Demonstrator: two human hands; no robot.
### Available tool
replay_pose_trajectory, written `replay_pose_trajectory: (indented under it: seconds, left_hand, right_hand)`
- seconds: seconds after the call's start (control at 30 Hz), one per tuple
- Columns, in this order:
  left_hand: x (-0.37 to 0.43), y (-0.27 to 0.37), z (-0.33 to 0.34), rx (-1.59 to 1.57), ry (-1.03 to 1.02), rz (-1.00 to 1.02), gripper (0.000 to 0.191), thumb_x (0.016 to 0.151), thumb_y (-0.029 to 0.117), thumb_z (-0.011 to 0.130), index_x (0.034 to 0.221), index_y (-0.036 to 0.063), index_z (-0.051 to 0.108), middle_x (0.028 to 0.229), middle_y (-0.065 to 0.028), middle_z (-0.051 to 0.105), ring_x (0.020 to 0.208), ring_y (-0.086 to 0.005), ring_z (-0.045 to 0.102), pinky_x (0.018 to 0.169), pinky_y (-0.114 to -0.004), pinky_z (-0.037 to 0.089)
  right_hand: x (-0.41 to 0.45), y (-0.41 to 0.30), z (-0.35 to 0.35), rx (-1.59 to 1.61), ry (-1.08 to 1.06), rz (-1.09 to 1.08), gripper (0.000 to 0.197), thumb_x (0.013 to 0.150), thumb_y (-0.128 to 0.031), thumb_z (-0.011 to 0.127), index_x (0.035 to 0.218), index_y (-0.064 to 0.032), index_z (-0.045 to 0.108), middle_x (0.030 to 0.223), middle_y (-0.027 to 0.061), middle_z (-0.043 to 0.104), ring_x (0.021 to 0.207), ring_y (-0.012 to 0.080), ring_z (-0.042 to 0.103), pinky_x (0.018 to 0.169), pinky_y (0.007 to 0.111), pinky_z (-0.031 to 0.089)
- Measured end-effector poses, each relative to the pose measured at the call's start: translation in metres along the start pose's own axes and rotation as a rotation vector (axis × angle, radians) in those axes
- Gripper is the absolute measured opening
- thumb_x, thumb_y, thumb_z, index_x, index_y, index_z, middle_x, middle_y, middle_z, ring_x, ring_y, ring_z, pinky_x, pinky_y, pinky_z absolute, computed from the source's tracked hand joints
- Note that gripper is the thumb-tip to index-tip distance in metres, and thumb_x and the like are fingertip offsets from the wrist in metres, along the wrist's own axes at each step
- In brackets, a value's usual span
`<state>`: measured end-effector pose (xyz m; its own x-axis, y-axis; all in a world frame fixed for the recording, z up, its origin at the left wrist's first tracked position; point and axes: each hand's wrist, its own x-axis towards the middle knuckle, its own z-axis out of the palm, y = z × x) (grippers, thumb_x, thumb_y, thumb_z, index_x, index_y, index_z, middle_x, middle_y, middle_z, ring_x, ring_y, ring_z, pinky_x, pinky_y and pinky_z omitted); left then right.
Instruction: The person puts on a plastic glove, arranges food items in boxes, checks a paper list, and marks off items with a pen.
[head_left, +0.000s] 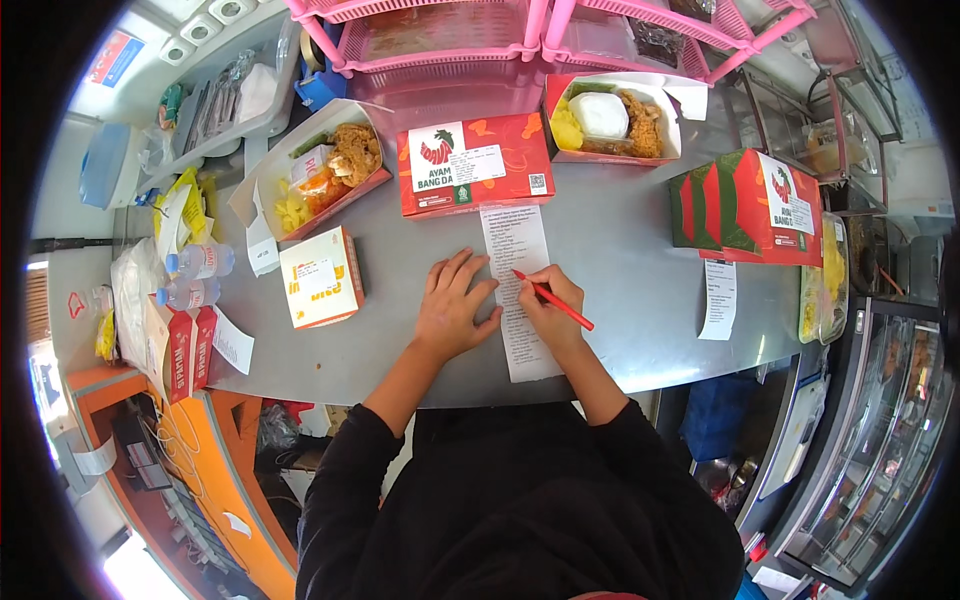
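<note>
My right hand grips a red pen, its tip at a long printed paper slip lying on the metal counter. Flat on the counter, my left hand rests with fingers spread, its fingertips at the slip's left edge. The slip's top end meets a closed red meal box bearing a label. To either side of that box stand two open boxes, the left meal box and the right meal box, with fried chicken and other food. A small white-and-orange box sits left of my left hand.
Red and green boxes stand at the right, above another slip and clear food packs. Water bottles and upright red cartons are at the left. Pink plastic racks line the back. A glass display case is at lower right.
</note>
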<state>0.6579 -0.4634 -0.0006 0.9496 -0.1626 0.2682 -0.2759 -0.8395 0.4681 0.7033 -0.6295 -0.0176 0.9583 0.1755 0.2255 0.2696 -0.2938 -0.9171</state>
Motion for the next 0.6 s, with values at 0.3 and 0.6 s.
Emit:
replay_pose_trajectory:
  seconds: [0.3, 0.6]
  left_hand:
    - [-0.002, -0.003, 0.002, -0.008, 0.023, 0.033, 0.032, 0.066, 0.02, 0.072, 0.094, 0.01, 0.061, 0.119, -0.0071, 0.054, 0.12, -0.0299, 0.045, 0.098, -0.047, 0.034]
    - [-0.005, -0.003, 0.004, 0.005, 0.054, 0.032, 0.032, 0.066, 0.021, 0.072, 0.094, 0.012, 0.062, 0.119, -0.0043, 0.055, 0.12, -0.0283, 0.046, 0.099, -0.049, 0.033]
  right_hand:
    - [0.006, 0.004, -0.008, 0.035, -0.098, 0.033, 0.01, 0.076, -0.003, 0.064, 0.078, -0.0012, 0.055, 0.065, 0.0091, 0.06, 0.055, 0.0147, 0.058, 0.054, 0.026, 0.047]
    - [-0.007, 0.001, -0.005, 0.139, -0.05, 0.129, 0.008, 0.078, 0.001, 0.063, 0.077, -0.0001, 0.055, 0.064, 0.0023, 0.058, 0.056, 0.0036, 0.052, 0.051, 0.019, 0.042]
